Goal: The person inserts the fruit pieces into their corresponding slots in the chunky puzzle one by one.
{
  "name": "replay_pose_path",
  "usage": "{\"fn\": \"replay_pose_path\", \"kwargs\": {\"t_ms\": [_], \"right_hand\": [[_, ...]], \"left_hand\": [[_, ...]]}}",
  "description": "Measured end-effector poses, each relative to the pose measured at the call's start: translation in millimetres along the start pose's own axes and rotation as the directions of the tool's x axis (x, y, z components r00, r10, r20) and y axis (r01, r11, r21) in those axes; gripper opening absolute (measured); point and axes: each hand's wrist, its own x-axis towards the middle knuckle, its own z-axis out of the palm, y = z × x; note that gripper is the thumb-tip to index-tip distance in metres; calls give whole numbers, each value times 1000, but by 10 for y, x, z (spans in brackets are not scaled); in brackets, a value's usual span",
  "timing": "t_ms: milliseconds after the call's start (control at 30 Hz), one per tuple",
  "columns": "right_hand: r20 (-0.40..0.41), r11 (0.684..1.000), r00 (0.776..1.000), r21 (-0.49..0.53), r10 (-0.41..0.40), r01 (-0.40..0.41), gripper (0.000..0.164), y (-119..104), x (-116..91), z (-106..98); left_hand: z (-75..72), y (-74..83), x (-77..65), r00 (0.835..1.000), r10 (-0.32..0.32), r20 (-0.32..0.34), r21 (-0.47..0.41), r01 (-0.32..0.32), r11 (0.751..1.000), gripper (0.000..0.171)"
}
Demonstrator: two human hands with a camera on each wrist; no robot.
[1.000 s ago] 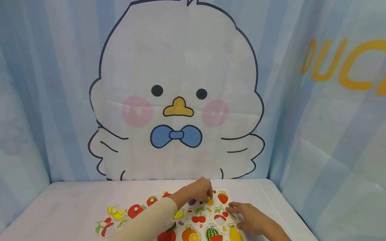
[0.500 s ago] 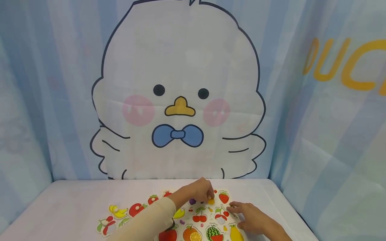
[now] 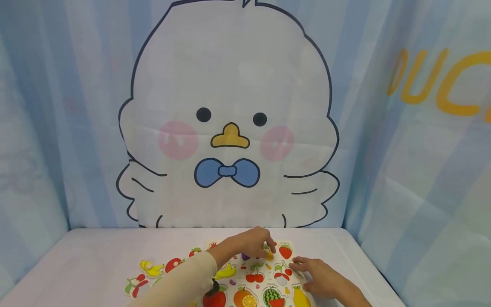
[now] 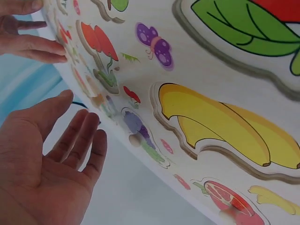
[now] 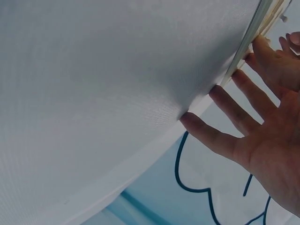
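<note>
A white fruit puzzle board lies on the table, its printed fruits set in outlined places. My left hand reaches over its far part, fingers loosely spread just over a yellow-orange fruit piece with a green top. In the left wrist view the left hand holds nothing; a grape piece with a round knob lies beyond its fingertips. My right hand rests at the board's right edge, beside the strawberry. Straight fingers of the right hand touch down along the edge in the right wrist view.
Left of the board lie loose knobbed pieces: a banana piece, a round red piece and a red-and-green piece. My left sleeve covers part of the board. A duck-printed curtain stands behind the white table.
My left fingers have let go of the yellow-orange piece and spread apart, lifting slightly, so its green top shows. The right hand stays at the board's edge. The head view has shifted slightly.
</note>
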Motion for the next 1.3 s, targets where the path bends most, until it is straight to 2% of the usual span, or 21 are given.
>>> {"fn": "replay_pose_path", "kwargs": {"t_ms": [267,533,633,800,1000,1300], "right_hand": [[6,1000,1000,4,0,0,55,-5,8,8],[13,1000,1000,8,15,-15,54,-31,3,-11],[15,1000,1000,15,21,-21,54,-38,-6,-12],[11,999,999,18,31,-31,54,-46,-18,-13],[9,999,1000,21,30,-30,54,-33,-10,-6],[10,998,999,25,49,-50,54,-42,-8,2]], "left_hand": [[-94,-40,-178,999,24,23,10,-24,1000,15],[-203,-232,-426,999,-37,8,-63,38,997,12],[-238,-296,-502,999,-44,1,-86,43,995,12],[-284,-370,-634,999,-41,-10,-83,41,996,13],[-313,-442,-781,998,-67,1,-86,67,994,12],[-294,-665,-975,988,-135,-74,-151,123,981,10]]}}
